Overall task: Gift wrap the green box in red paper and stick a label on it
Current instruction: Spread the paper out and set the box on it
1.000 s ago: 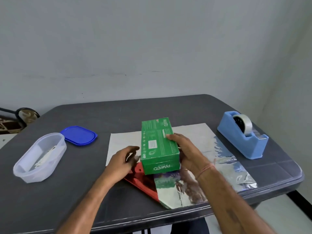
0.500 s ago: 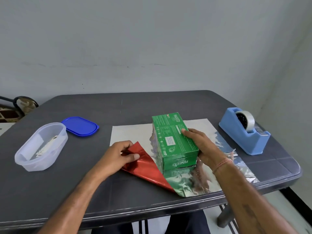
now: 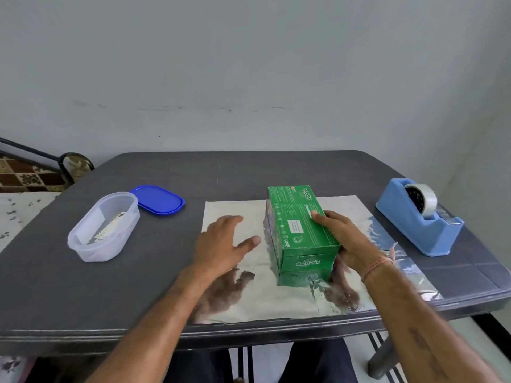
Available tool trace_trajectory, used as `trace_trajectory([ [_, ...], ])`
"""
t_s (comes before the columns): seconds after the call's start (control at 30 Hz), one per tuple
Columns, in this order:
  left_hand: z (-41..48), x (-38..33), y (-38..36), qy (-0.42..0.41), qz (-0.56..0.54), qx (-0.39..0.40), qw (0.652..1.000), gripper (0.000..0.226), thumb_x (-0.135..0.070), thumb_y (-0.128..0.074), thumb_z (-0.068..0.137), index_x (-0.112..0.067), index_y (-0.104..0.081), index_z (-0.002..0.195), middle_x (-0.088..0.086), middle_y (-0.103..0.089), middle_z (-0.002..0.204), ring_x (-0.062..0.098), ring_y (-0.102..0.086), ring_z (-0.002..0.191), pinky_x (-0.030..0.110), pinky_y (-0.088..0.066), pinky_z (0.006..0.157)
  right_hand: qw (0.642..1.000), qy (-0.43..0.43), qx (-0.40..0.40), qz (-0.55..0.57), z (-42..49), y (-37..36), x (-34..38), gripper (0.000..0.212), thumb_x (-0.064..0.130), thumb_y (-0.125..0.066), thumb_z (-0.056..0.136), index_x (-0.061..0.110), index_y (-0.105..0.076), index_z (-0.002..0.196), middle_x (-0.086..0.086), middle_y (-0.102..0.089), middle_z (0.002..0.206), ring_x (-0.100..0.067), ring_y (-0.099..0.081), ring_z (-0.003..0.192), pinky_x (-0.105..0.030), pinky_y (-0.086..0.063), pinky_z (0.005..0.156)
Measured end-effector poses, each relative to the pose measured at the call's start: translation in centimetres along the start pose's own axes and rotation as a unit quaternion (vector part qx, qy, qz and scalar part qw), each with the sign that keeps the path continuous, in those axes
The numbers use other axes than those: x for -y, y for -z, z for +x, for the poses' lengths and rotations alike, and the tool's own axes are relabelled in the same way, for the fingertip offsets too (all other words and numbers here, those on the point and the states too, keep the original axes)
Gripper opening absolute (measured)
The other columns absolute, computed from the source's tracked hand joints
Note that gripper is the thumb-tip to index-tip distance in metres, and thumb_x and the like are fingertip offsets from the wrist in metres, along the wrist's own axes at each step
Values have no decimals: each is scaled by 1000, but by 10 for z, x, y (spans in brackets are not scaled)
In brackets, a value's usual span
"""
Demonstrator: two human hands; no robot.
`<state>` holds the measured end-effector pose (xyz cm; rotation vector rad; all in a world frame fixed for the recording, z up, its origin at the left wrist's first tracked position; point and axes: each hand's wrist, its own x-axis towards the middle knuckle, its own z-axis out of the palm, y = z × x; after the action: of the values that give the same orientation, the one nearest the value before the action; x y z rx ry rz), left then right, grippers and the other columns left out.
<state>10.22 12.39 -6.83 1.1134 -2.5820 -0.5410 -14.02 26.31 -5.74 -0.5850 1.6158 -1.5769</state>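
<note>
Mirror-shiny wrapping paper, matt table

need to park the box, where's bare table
Free: far strip of dark grey table between blue oval lid and light blue tape dispenser; near-left corner before clear plastic tub. Crowded: silver wrapping sheet.

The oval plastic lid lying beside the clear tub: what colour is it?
The oval plastic lid is solid dark blue, with no pattern; the head view shows it plainly.

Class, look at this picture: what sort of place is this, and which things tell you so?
Probably a plain room at home used as a craft spot: a dark table by a bare wall, a blue tape dispenser, and wrapping paper spread under the green box.
</note>
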Motion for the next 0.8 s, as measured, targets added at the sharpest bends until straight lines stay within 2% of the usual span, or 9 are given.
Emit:
trace_trajectory([
  [0.03,5,-7,-10,9,15,18,1000,82,-75,-37,91,-27,-31,157,3,-25,166,25,-32,149,50,-32,117,1000,0,-1,-2,-1,-1,0,31,27,-70,96,9,-65,120,-14,-79,100,-31,-77,88,-39,-61,75],
  [0.1,13,-11,-28,34,42,60,997,86,-76,-23,93,-28,-11,163,5,2,171,27,-3,158,59,-10,123,1000,16,-6,-13,-4,0,0,33,29,-69,97,10,-65,123,-12,-79,102,-27,-78,87,-34,-62,69],
  [0.17,15,-5,-40,37,74,69,994,91,-80,-8,87,-30,-5,163,5,7,171,28,6,158,61,-2,123,998,51,-11,-45,-7,4,1,40,32,-69,97,11,-62,130,-9,-76,111,-18,-77,88,-21,-59,65],
  [0.27,15,8,-45,31,114,42,992,92,-80,2,84,-33,-7,163,3,3,171,25,5,158,59,-1,123,992,80,0,-95,-11,7,3,46,36,-68,97,16,-58,137,-2,-70,121,-8,-74,93,-9,-54,62],
  [0.37,18,17,-42,30,125,32,991,83,-76,-5,91,-35,-10,162,2,0,172,23,1,158,58,-3,123,991,79,26,-108,-8,1,4,40,32,-68,97,19,-60,134,0,-75,113,-12,-77,92,-17,-58,69],
  [0.5,22,31,-36,33,127,22,991,76,-74,-13,95,-38,-11,161,-2,-1,172,20,1,158,57,-3,123,990,80,41,-107,1,-8,1,48,32,-71,95,18,-57,138,-4,-75,118,-19,-76,99,-32,-61,86],
  [0.67,23,60,-16,51,140,39,988,73,-73,-19,96,-40,-12,161,-3,-1,171,19,-1,158,59,-4,123,987,62,64,-136,5,-18,-4,64,38,-75,92,18,-47,147,-4,-68,129,-16,-73,104,-29,-59,88],
  [0.73,26,58,-12,44,143,5,989,71,-67,-31,99,-36,-18,161,0,-4,171,21,-3,158,59,-5,123,987,55,69,-137,6,-21,-7,62,37,-73,93,18,-47,147,-2,-69,126,-13,-73,102,-22,-57,82],
  [0.8,29,38,-15,3,73,-45,996,71,-65,-32,100,-29,-23,161,2,-6,171,21,-6,158,54,-6,125,987,54,75,-128,6,-21,-5,57,35,-71,95,16,-50,144,-3,-71,121,-11,-74,97,-16,-55,73],
])
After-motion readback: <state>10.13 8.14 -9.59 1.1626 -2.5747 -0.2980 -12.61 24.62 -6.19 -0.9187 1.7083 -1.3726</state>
